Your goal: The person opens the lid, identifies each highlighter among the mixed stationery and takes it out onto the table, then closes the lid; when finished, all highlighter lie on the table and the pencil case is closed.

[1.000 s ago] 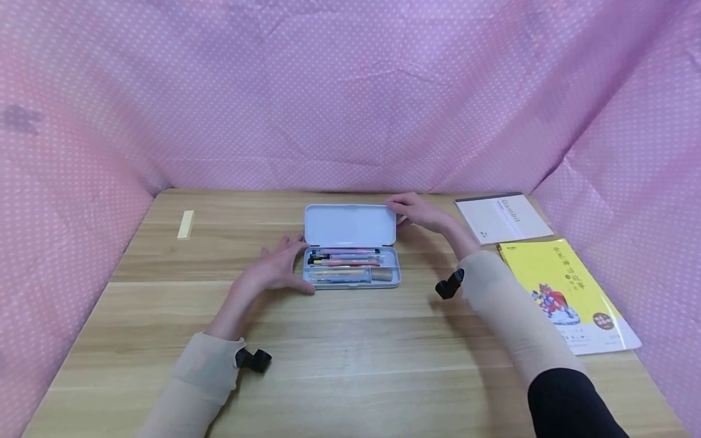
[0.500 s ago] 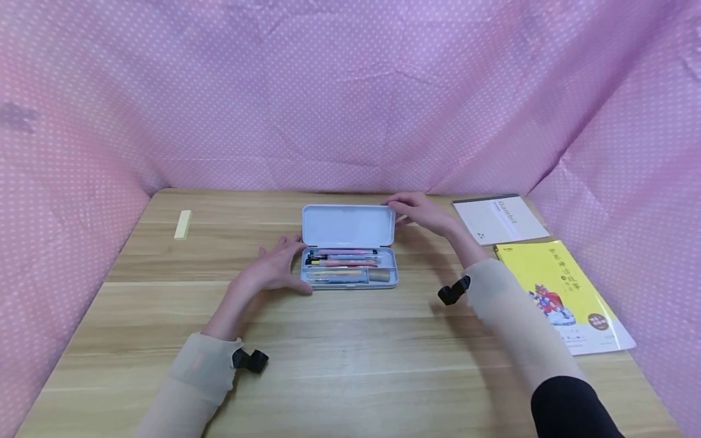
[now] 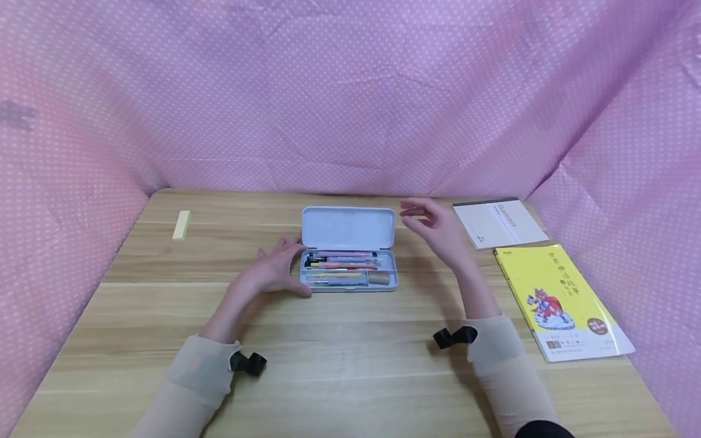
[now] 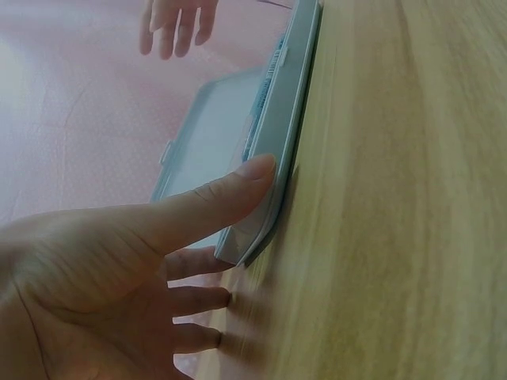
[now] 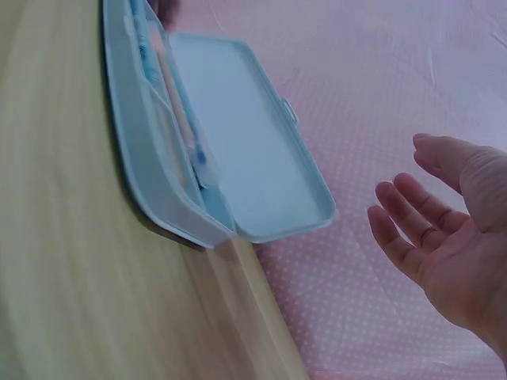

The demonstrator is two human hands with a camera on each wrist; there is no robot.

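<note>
A pale blue pencil case [image 3: 348, 289] lies on the table with its lid [image 3: 347, 227] raised and leaning back. Several pens [image 3: 342, 264] lie in its two long compartments, and a grey-brown block [image 3: 378, 278] sits at the front right. My left hand [image 3: 274, 267] holds the case's left end, the thumb on the front wall near the corner and the fingers round toward the back, as the left wrist view shows. To the right of the lid, my right hand [image 3: 438, 228] is raised with loosely bent fingers. It holds nothing and is apart from the case [image 5: 170, 202].
A pale yellow strip [image 3: 181, 225] lies at the back left of the wooden table [image 3: 350, 365]. On the right are a white notebook [image 3: 499, 223] and, nearer, a yellow book [image 3: 558, 298]. Pink dotted cloth [image 3: 350, 97] hangs behind and at both sides.
My right hand has let go of the lid's upper right corner and moved right and slightly toward me. The lid stays raised. My left hand remains at the case's left end.
</note>
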